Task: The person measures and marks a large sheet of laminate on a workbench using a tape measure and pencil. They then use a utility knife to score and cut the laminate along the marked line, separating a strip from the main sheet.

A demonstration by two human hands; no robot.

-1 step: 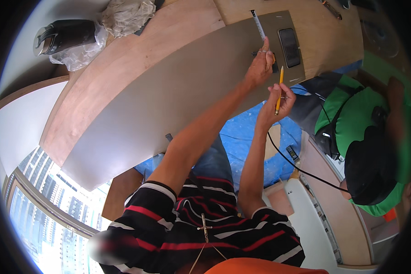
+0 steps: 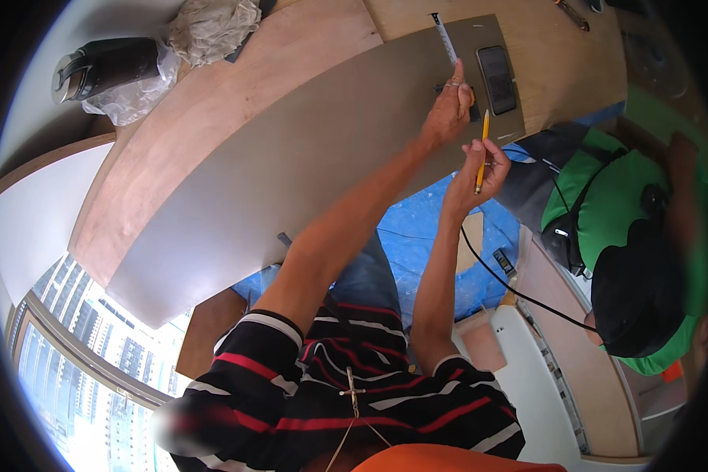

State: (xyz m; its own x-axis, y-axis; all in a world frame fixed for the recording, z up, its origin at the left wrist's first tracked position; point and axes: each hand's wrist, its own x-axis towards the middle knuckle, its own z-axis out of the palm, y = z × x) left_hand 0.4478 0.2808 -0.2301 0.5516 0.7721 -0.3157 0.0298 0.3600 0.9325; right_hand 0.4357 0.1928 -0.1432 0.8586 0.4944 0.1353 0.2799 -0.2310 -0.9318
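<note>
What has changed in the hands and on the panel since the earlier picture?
Only the view shifts very slightly; nothing was taken hold of or let go. The left hand stays on the tape measure, the right hand keeps the pencil, and the smartphone lies on the brown panel.

The wooden table [image 2: 578, 71] bears a curved grey-brown panel [image 2: 291, 165] — with a phone [image 2: 496, 80] on top.

People: two, wearer [image 2: 346, 216] and one co-worker [image 2: 613, 177]. Wearer's hands: two, one left hand [image 2: 447, 114], one right hand [image 2: 489, 171]. One pencil [image 2: 482, 156]. One tape measure [image 2: 445, 42]. One grey board [image 2: 291, 173]. One phone [image 2: 496, 79]. One flask [image 2: 119, 67]. One clear plastic bag [image 2: 145, 96]. One crumpled bundle [image 2: 212, 31]. One cross pendant [image 2: 352, 391]. One striped shirt [image 2: 448, 421]. One black cap [image 2: 636, 287]. One blue sheet [image 2: 413, 244]. Buildings [image 2: 79, 279] outside: several, too washed out for exact count.
</note>
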